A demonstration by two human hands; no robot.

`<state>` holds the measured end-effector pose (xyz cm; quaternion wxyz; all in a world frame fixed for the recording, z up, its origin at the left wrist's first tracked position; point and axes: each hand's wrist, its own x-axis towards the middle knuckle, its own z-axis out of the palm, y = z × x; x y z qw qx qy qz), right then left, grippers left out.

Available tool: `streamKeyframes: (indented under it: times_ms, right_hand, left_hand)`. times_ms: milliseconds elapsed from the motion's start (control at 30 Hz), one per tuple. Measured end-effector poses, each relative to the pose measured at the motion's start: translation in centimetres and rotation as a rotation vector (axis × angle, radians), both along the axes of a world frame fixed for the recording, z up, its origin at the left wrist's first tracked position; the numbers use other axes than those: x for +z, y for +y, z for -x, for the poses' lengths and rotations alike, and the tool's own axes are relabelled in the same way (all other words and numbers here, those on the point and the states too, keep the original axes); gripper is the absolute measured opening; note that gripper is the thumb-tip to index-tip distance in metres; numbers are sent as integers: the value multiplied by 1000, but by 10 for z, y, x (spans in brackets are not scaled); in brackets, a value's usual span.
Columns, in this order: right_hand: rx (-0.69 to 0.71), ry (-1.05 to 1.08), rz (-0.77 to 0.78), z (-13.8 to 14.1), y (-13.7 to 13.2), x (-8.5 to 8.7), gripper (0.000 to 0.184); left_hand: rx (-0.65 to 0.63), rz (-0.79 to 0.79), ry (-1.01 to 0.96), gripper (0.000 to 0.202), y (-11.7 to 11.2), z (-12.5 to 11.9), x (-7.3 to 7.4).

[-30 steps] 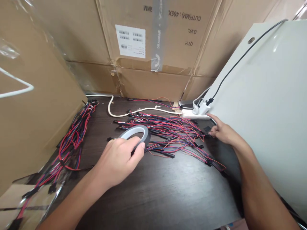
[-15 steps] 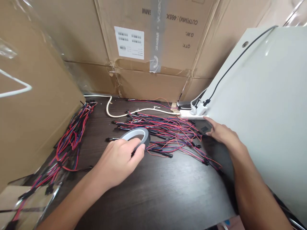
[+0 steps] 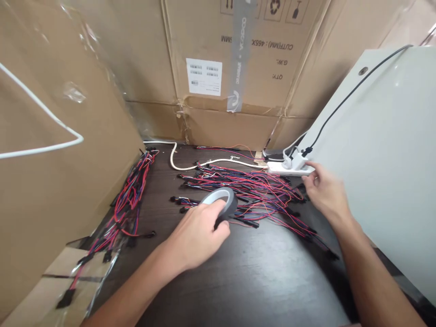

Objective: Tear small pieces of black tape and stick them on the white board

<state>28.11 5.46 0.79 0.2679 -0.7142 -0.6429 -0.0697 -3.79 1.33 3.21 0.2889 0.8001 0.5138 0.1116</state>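
Compared with half a second ago, my right hand (image 3: 325,190) has altered most: its forefinger then pointed at the tip of the white power strip (image 3: 291,172), and now finger and thumb curl narrowly about that same end, at three o'clock. I cannot tell whether they grip it or only touch it. The white adapter (image 3: 299,161) plugged in there sits just beside my forefinger. My left hand (image 3: 202,231) still holds the roll of black tape (image 3: 232,202), thumb outside and fingers through the ring, tilted at six o'clock just below centre, before the heap of red and blue wires (image 3: 259,184). My view has tipped up, so printed symbols now show on the carton (image 3: 262,86) at twelve. The dark wood-grain table (image 3: 245,277) shines towards five o'clock. Across its back runs a pale cord (image 3: 184,169) into the strip. A second wire bundle (image 3: 132,186) trails from nine to eight o'clock beside another carton (image 3: 85,190), its lower end over a flat piece of cardboard (image 3: 41,299). A white panel (image 3: 384,136) leans at three, a black cable draped across it.
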Motion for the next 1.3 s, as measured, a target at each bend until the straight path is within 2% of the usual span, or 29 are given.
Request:
streamKeyframes:
  times_ms: [100,167,233,333,433,533,600,767,867,933,1000,1133,1300]
  right_hand:
    - [121,-88,-324,32,-12,9,34]
    - [186,-204,-425,50,-22,13,30]
    - [204,-344,-456,64,-28,14,26]
    - [134,-491,-345,73,-32,12,23]
    - [72,-555,-93,72,-31,8,19]
    - [70,-586,135,67,-29,4,17]
    - [78,-544,150,64,-27,2,18]
    - [177,-253,-17,63,-21,-4,23]
    - [297,-163,21,63,-17,-14,27]
    - [427,-145,85,64,-15,-23,41]
    - [486,-191,184,69,-14,-31,59]
    - [366,-343,386,83,-13,-42,76]
    - [282,-397,481,95,-7,-43,83]
  left_hand:
    - [-27,62,-91,18,-3,-5,-4]
    - [-33,98,-122,19,-6,-7,-6]
    - [-31,122,-133,18,-8,-9,-8]
    - [-32,136,-138,18,-11,-9,-9]
    - [-34,129,-133,18,-11,-10,-9]
    - [-45,108,-148,17,-10,-10,-9]
    - [-47,107,-155,17,-9,-10,-8]
    - [-28,132,-156,19,-8,-8,-8]
    - [-19,136,-169,18,-8,-8,-9]
    - [-7,134,-187,18,-7,-8,-10]
    - [4,130,-205,19,-6,-7,-10]
    - [38,127,-194,21,-5,-5,-9]
    - [38,118,-186,22,-4,-4,-9]
